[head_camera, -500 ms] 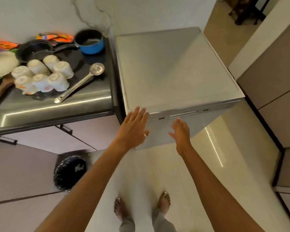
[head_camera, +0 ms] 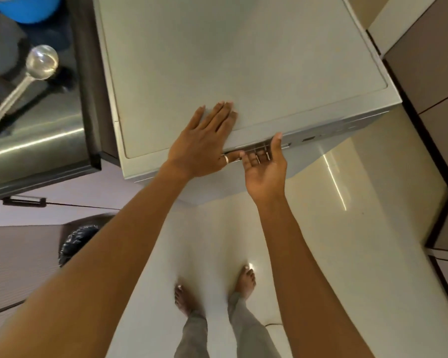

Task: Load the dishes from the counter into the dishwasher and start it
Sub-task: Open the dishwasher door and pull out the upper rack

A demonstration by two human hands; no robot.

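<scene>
Two hands are on the dishwasher, which stands closed just right of the steel table. We see the left hand lying palm down on the flat top near its front edge. Its fingers are straight and held close together, pressing on the lid surface and holding nothing. The thumb, which wears a ring, reaches down over the front lip.

The right hand is turned palm up just beside the left. Its fingers are curled up into the handle recess that runs along the top of the door. Their tips are hidden inside the slot, and the thumb points up against the front edge. We count two rings on these fingers. The two hands almost touch at the left thumb.

The dishes lie on the table, well apart from both hands, up and to the left. A steel ladle rests bowl up on a dark tray, and a blue pot sits behind it at the frame's top edge. Something pale shows at the far left edge, cut off so that we cannot tell what it is.

Below the arms we see two bare feet on the pale floor.
</scene>
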